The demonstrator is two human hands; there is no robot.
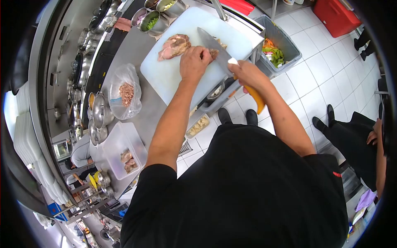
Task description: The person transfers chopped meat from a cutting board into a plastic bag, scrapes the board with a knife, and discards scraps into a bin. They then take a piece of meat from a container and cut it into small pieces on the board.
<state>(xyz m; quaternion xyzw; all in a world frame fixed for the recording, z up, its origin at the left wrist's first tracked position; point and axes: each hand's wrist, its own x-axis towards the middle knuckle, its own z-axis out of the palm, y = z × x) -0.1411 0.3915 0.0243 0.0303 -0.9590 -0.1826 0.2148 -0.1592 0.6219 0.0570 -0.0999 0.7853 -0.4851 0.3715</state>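
Observation:
My right hand (pixel 248 75) is closed round the yellow handle of a large knife (pixel 218 48), whose broad blade points up and left over the white cutting board (pixel 159 76). Fingers bent, my left hand (pixel 194 62) presses on a small piece of meat (pixel 213 54) beside the blade. Just left of that hand lies a larger chunk of meat (pixel 175 46). Part of another small piece shows behind the blade. What lies under my left palm is hidden.
Left of the board are a plastic bag of diced meat (pixel 126 94) and a clear tub (pixel 120 142) with meat pieces. Metal pots (pixel 154 22) stand at the top. A grey bin (pixel 291 53) of scraps is at right. A person in black (pixel 351 136) stands farther right.

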